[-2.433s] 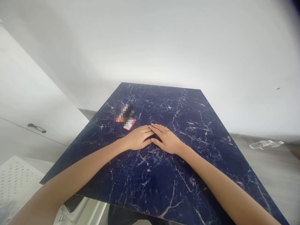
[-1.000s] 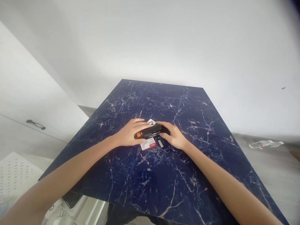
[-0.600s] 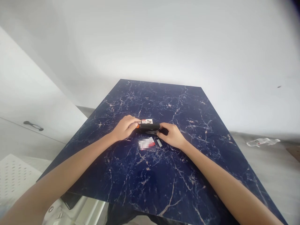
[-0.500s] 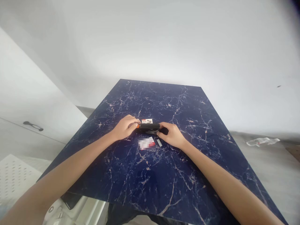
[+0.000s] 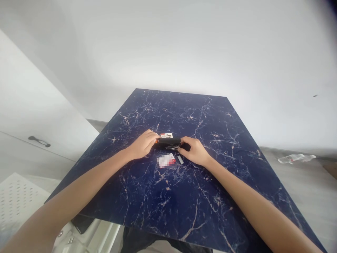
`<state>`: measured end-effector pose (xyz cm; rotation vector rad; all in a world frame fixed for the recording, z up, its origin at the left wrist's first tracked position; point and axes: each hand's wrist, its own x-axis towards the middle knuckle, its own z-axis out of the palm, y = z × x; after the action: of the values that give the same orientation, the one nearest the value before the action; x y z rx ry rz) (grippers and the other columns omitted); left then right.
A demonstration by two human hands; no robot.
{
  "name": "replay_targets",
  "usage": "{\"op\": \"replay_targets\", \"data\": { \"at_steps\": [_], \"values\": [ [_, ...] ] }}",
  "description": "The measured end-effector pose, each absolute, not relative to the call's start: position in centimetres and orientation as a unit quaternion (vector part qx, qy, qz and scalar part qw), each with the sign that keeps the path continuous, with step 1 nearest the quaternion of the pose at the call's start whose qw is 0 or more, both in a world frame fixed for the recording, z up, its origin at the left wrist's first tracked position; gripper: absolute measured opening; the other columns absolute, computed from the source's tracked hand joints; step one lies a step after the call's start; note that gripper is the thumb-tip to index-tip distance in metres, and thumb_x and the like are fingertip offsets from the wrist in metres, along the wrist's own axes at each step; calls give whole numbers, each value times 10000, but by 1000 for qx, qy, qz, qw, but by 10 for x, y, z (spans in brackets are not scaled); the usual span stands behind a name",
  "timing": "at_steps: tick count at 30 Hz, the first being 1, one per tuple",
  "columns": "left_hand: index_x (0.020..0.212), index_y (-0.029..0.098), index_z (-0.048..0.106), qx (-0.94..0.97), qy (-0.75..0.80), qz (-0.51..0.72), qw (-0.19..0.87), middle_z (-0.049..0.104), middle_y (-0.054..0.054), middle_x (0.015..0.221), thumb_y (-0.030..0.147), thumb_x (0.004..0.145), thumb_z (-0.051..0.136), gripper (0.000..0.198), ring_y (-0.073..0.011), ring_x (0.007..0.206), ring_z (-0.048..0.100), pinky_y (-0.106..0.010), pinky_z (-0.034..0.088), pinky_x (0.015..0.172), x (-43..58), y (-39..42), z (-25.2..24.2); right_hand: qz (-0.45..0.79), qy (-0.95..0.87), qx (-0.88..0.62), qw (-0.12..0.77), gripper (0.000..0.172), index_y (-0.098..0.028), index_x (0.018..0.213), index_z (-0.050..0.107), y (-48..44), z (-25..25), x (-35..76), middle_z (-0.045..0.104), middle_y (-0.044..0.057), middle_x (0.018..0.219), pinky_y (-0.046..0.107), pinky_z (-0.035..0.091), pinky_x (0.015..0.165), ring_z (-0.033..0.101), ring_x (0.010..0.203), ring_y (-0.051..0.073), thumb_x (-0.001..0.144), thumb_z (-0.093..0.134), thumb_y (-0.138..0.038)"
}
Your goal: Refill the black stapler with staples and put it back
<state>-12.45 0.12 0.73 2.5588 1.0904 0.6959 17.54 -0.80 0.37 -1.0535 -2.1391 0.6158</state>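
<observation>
A black stapler (image 5: pixel 170 142) with a bit of orange at its left end lies across the middle of the table between my hands. My left hand (image 5: pixel 144 144) closes on the orange end, thumb and fingers pressed together there. At the other end, my right hand (image 5: pixel 195 151) pinches the stapler between thumb and fingers. Just behind it sits a small white and red box (image 5: pixel 166 135), partly covered. Nearer to me are a white and red packet (image 5: pixel 165 160), blurred in part, and a small grey strip (image 5: pixel 180 160) that looks like staples.
The table (image 5: pixel 168 196) has a dark blue marbled top with white veins. On the floor to the right lies a clear plastic bottle (image 5: pixel 296 159). A white cabinet with a dark handle (image 5: pixel 39 141) stands left. Below the near left edge is a dark flat object (image 5: pixel 82 224).
Both hands keep hold of the stapler. My left fingers have closed further over its orange end. The whole view has shifted slightly, so everything appears a little to the right.
</observation>
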Motion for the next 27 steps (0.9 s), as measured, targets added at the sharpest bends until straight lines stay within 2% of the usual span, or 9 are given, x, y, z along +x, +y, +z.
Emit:
{"op": "replay_targets", "data": {
  "at_steps": [15,27],
  "values": [
    [1296,192,659,894,367,217,137,711,-133,1168,269,1085,332,397,-281,1037,596,-463,532,910,-125,2,14,217,-830,-401,321,90,-235,824,582,-8,0,176,656,2,817,312,475,708,612,726,186,848,662,-204],
    [1311,190,618,879,389,201,188,663,-128,1231,252,1095,320,373,-272,1150,546,-478,513,986,-126,3,12,211,-832,-397,324,138,-237,797,531,-9,1,176,616,-1,787,308,449,677,579,699,180,853,656,-222]
  ]
}}
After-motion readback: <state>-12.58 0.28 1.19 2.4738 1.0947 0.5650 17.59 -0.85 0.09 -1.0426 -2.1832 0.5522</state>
